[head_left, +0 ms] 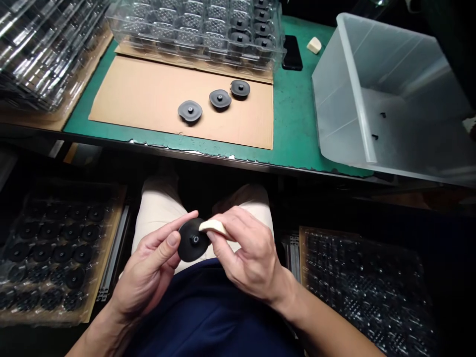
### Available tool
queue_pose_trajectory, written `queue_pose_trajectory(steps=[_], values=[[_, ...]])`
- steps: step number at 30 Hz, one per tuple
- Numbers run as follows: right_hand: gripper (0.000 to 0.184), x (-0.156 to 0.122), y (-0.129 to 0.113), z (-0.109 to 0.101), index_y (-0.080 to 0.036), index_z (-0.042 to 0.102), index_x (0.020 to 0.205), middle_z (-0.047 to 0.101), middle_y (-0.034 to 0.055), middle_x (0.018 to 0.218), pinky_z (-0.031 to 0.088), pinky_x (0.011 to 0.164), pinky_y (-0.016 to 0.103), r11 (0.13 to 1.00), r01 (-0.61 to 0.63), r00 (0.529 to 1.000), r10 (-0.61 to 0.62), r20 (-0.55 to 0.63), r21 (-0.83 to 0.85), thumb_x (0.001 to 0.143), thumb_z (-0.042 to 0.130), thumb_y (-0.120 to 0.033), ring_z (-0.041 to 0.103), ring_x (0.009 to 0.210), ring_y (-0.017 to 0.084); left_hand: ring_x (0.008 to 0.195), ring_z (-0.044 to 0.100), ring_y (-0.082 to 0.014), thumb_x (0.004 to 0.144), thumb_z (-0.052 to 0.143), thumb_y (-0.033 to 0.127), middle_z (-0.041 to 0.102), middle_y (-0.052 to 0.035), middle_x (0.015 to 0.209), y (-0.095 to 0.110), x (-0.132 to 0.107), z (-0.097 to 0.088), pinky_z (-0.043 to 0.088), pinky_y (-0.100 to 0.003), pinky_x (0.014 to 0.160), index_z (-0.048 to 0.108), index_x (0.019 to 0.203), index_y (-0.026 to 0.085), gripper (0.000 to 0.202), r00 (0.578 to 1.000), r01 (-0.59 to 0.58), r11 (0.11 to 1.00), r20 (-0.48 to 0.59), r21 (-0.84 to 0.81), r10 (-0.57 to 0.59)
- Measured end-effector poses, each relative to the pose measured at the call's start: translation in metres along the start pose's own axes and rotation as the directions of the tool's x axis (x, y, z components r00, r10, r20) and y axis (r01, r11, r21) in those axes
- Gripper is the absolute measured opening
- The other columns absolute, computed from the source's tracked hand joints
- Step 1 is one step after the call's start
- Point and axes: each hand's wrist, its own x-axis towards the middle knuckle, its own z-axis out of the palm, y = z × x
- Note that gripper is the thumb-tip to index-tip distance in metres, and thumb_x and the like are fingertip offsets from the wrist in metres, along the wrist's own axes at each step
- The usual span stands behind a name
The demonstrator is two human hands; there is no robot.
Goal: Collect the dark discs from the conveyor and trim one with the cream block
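Note:
Above my lap, my left hand [154,260] grips a round black disc-shaped part [190,250] by its left edge, thumb in front and fingers behind. A small raised hub with a hole stands at the disc's middle. Pinched between the thumb and fingers of my right hand [247,245] is a cream-coloured block [213,227], perhaps sponge or foam, whose tip touches the disc's upper right rim. Three similar black parts lie on a cardboard sheet [148,106] on the bench: a left one [190,112], a middle one [220,99] and a right one [240,89].
A clear compartment tray [193,37] with black parts in its right columns sits behind the cardboard. Stacked trays [48,54] stand left. A translucent bin [340,99], a phone [292,53] and another cream block [314,45] are right. Lower trays flank my legs.

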Motion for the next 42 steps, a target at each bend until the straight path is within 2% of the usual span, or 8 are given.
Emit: queue_pose_trajectory(steps=[3,8,14,21,28,31,35,42], values=[[0.017,-0.001,0.001,0.002,-0.015,0.069,0.113,0.063,0.0085,0.099,0.043,0.081,0.039,0.997,0.055,0.998,-0.057,-0.033,-0.056,0.106,0.055,-0.019,0.056,0.088,0.023,0.12,0.07,-0.023,0.1,0.067,0.035,0.074,-0.0104,0.13,0.001,0.001,0.001,0.057,-0.022,0.102,0.077,0.129,0.02,0.034,1.0,0.016,1.0,0.003,0.011,-0.016],[0.017,-0.009,-0.002,0.006,-0.017,0.065,0.093,0.055,0.0036,0.079,0.041,0.069,0.036,0.994,-0.087,0.996,0.087,0.003,0.07,0.105,0.054,-0.018,0.051,0.073,0.019,0.106,0.075,-0.0189,0.1,0.069,0.037,0.078,-0.0075,0.119,0.003,0.004,-0.001,0.059,-0.021,0.096,0.078,0.127,0.023,0.032,0.995,-0.035,0.999,-0.091,-0.014,0.033],[0.022,-0.006,0.003,0.003,-0.017,0.067,0.124,0.065,0.0095,0.109,0.045,0.081,0.041,0.981,0.181,0.983,-0.18,0.023,-0.066,0.103,0.059,-0.015,0.058,0.091,0.024,0.123,0.067,-0.0283,0.101,0.066,0.041,0.072,-0.0127,0.133,-0.002,0.005,-0.004,0.059,-0.029,0.099,0.077,0.13,0.02,0.037,0.981,0.121,0.989,0.141,0.088,-0.133],[0.024,-0.01,-0.002,0.017,-0.017,0.059,0.084,0.05,0.0022,0.075,0.038,0.064,0.035,0.986,-0.127,0.991,0.13,-0.016,0.11,0.106,0.052,-0.021,0.046,0.068,0.018,0.113,0.071,-0.0251,0.096,0.074,0.04,0.078,-0.0087,0.116,-0.002,0.008,-0.005,0.056,-0.032,0.104,0.074,0.134,0.024,0.041,0.994,-0.057,0.997,-0.09,0.045,0.061],[0.02,-0.005,0.007,0.009,-0.017,0.068,0.121,0.065,0.0092,0.106,0.044,0.081,0.041,0.986,0.138,0.99,-0.136,0.029,-0.091,0.105,0.056,-0.017,0.055,0.089,0.023,0.113,0.07,-0.0323,0.094,0.075,0.046,0.077,-0.0118,0.113,-0.002,0.009,-0.008,0.059,-0.038,0.098,0.078,0.127,0.019,0.044,0.994,0.103,0.982,0.006,0.159,-0.106],[0.016,-0.003,0.003,0.014,-0.017,0.069,0.106,0.06,0.0052,0.087,0.042,0.072,0.037,0.999,-0.035,0.999,0.036,-0.041,0.017,0.106,0.054,-0.022,0.052,0.078,0.021,0.116,0.07,-0.0265,0.093,0.078,0.039,0.076,-0.0096,0.121,-0.005,0.009,-0.001,0.057,-0.032,0.101,0.076,0.13,0.025,0.04,0.997,-0.05,0.997,-0.059,0.06,0.053],[0.029,-0.005,-0.001,0.021,-0.018,0.059,0.081,0.048,0.0003,0.074,0.034,0.06,0.034,0.938,-0.25,0.968,0.245,0.051,0.239,0.107,0.053,-0.031,0.044,0.065,0.017,0.117,0.071,-0.0268,0.09,0.082,0.033,0.075,-0.009,0.124,-0.008,0.008,0.002,0.057,-0.037,0.104,0.074,0.132,0.029,0.043,0.964,-0.219,0.975,-0.146,0.04,0.223],[0.017,-0.003,0.008,0.014,-0.016,0.069,0.112,0.064,0.0076,0.1,0.043,0.084,0.041,0.999,0.034,0.999,-0.034,0.03,-0.023,0.108,0.052,-0.02,0.055,0.089,0.022,0.113,0.068,-0.0266,0.094,0.076,0.046,0.075,-0.011,0.12,0.001,0.007,-0.017,0.058,-0.03,0.092,0.076,0.131,0.023,0.044,0.997,0.077,0.974,-0.013,0.214,-0.076]])
